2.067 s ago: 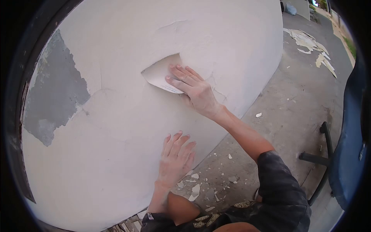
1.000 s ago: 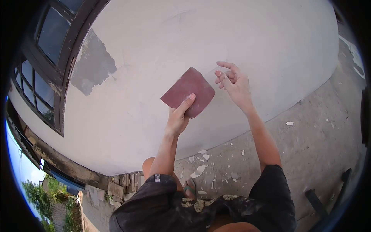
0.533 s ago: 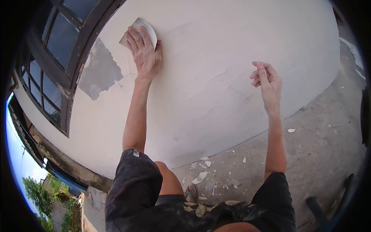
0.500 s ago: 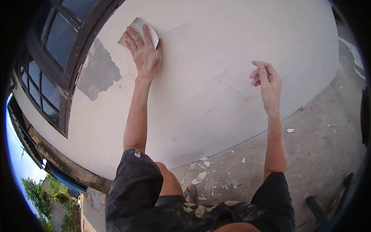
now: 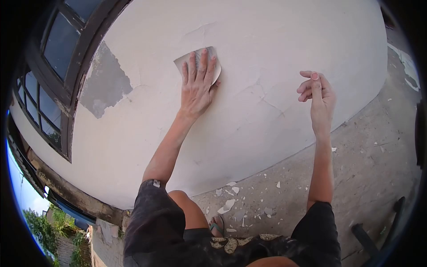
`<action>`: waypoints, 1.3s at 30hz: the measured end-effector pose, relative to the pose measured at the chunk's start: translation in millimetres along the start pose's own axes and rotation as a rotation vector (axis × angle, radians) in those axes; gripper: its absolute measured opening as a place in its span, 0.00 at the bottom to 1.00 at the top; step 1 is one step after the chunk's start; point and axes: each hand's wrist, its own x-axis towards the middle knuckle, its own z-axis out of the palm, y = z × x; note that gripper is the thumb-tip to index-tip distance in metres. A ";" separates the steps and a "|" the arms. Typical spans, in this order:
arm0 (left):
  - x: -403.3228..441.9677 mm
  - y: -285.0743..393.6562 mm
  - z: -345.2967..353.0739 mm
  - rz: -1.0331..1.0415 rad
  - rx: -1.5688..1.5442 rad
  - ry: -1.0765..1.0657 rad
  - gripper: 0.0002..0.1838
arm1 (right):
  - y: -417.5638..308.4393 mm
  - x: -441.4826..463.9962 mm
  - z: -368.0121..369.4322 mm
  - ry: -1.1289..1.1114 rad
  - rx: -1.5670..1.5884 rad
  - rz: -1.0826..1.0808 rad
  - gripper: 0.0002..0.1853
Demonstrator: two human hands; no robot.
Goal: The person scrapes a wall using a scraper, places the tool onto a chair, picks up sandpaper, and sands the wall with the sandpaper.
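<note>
My left hand (image 5: 196,89) lies flat on a sheet of sandpaper (image 5: 215,67), fingers spread, and presses it against the pale wall (image 5: 160,129). The sheet's light backing faces me, and its lower right edge curls off the wall. Thin cracks run across the wall to the right of the sheet. My right hand (image 5: 318,95) hangs in the air at the right, fingers loosely curled and the thumb raised, with nothing visible in it. A grey patch of bare wall (image 5: 106,80) shows left of my left hand.
A dark-framed window (image 5: 66,49) is at the upper left. White paint flakes (image 5: 227,206) lie on the concrete floor (image 5: 356,164) near my sandalled foot (image 5: 216,226). Dark bars (image 5: 365,239) of some object stand at the lower right. Larger peeled pieces (image 5: 405,66) lie at the far right.
The sandpaper passed from my right hand to my left, its red side showing midway. My left hand then pressed it to the wall and has since slid it right and slightly down.
</note>
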 end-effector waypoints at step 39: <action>30.6 47.3 37.7 0.256 -0.117 -0.021 0.37 | -25.6 18.3 -55.2 0.479 0.279 -0.196 0.13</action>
